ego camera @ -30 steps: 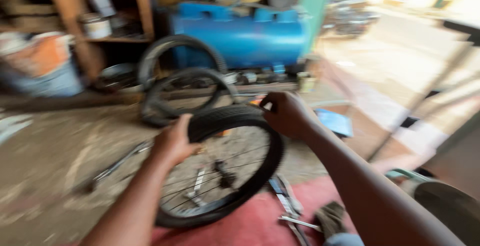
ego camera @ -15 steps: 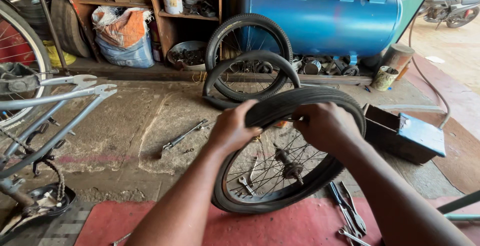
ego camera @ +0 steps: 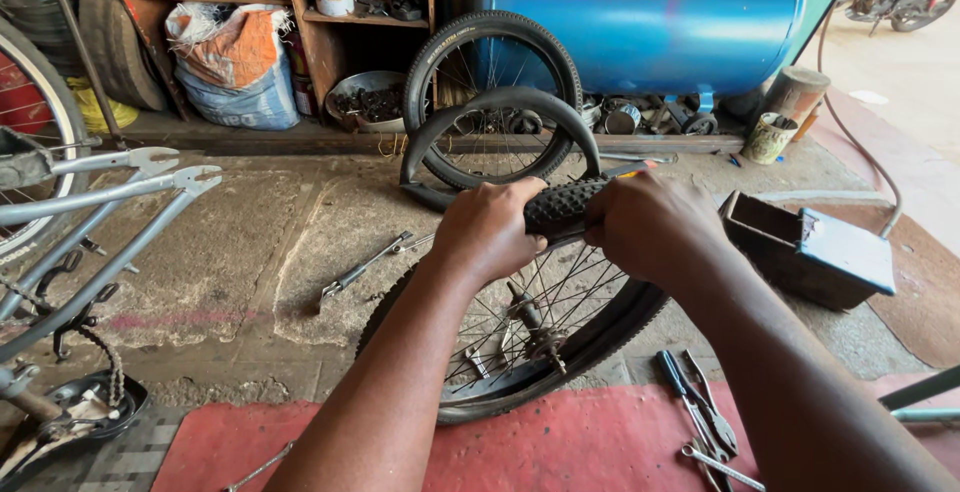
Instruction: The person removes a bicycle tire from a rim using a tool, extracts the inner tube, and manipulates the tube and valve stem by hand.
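A spoked bicycle wheel (ego camera: 530,327) with a black knobbly tyre (ego camera: 560,207) stands upright in front of me, its lower edge on a red mat (ego camera: 560,447). My left hand (ego camera: 490,227) grips the top of the tyre from the left. My right hand (ego camera: 650,222) grips the tyre's top from the right, and an orange-tipped tool (ego camera: 632,168) pokes out above its fingers. The two hands sit close together with a short stretch of tread between them.
A second wheel (ego camera: 495,82) and a loose tyre (ego camera: 500,117) lean against a blue tank (ego camera: 650,27). A grey bicycle frame (ego camera: 90,212) stands at left. A spanner (ego camera: 360,270) lies on the floor; pliers and wrenches (ego camera: 700,412) lie on the mat; a blue-lidded box (ego camera: 810,247) sits at right.
The view has steadied and moved closer. My hands have slid together along the top of the tyre, and they now cover more of its upper edge.
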